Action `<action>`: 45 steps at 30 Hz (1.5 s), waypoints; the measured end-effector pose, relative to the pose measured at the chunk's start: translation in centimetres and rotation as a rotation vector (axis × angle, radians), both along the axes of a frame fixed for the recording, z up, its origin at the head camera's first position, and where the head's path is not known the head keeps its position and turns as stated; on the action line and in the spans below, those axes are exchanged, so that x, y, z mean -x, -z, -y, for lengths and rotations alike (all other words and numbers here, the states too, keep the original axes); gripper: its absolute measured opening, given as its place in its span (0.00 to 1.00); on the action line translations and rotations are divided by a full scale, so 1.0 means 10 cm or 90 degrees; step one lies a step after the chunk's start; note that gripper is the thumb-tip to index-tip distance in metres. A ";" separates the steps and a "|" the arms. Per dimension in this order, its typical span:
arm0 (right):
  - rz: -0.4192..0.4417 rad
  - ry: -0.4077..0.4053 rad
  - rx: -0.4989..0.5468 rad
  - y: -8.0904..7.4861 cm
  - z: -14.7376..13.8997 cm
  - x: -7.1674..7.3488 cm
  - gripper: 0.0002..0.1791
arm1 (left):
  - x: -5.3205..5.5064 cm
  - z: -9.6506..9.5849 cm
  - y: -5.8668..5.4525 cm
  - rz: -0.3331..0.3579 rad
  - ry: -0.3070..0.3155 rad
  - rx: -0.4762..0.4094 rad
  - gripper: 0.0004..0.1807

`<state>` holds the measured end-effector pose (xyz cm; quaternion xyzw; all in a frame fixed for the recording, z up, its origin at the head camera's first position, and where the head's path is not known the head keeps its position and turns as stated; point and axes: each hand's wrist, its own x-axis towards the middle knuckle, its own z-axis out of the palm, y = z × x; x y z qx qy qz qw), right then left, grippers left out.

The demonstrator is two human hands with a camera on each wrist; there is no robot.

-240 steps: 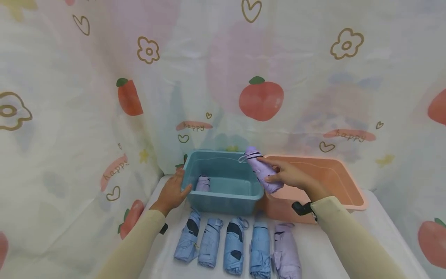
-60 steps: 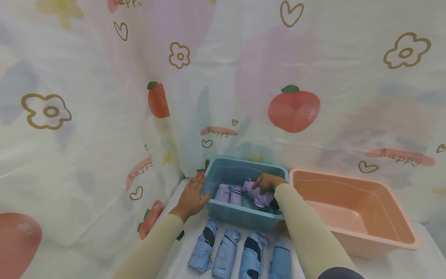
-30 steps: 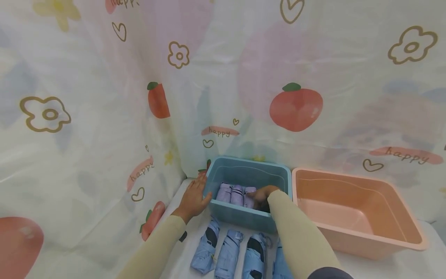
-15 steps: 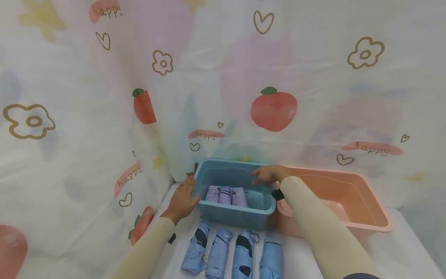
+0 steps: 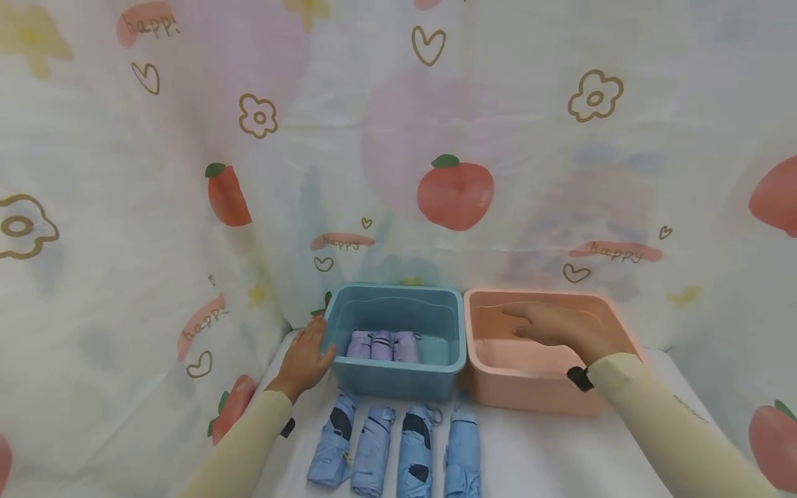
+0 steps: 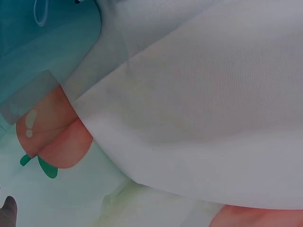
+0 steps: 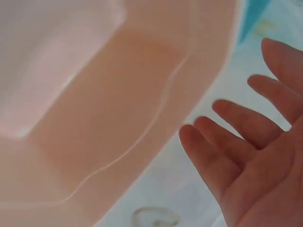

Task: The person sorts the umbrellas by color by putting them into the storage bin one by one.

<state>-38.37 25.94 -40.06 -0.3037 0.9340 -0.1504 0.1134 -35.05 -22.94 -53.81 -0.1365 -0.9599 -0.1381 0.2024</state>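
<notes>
Right hand (image 5: pixel 551 326), empty, fingers loosely outstretched, above the orange bin (image 5: pixel 529 395).

The cloth walls (image 5: pixel 523 124) are pale; they have red fruit (image 5: pixel 456 196), brown hearts (image 5: pixel 428 45), brown flowers (image 5: pixel 596 97) and the word "happy" (image 5: pixel 342 241); the table (image 5: pixel 529 456) is white; the light is soft.

Three rolled purple umbrellas (image 5: pixel 382 346) lie side by side in the teal bin (image 5: pixel 395 382); four blue umbrellas (image 5: pixel 414 451) lie nearer me.
</notes>
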 end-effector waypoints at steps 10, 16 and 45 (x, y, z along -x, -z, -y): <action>-0.157 0.091 -0.033 0.19 -0.63 -0.35 0.33 | -0.02 0.00 -0.01 0.003 0.013 0.014 0.36; -0.170 0.150 -0.038 0.33 -0.93 -0.42 0.38 | -0.01 0.01 -0.04 -0.006 0.030 0.011 0.36; -0.127 0.270 -0.057 0.66 -1.61 -0.64 0.48 | -0.10 0.01 -0.30 0.118 0.032 0.074 0.42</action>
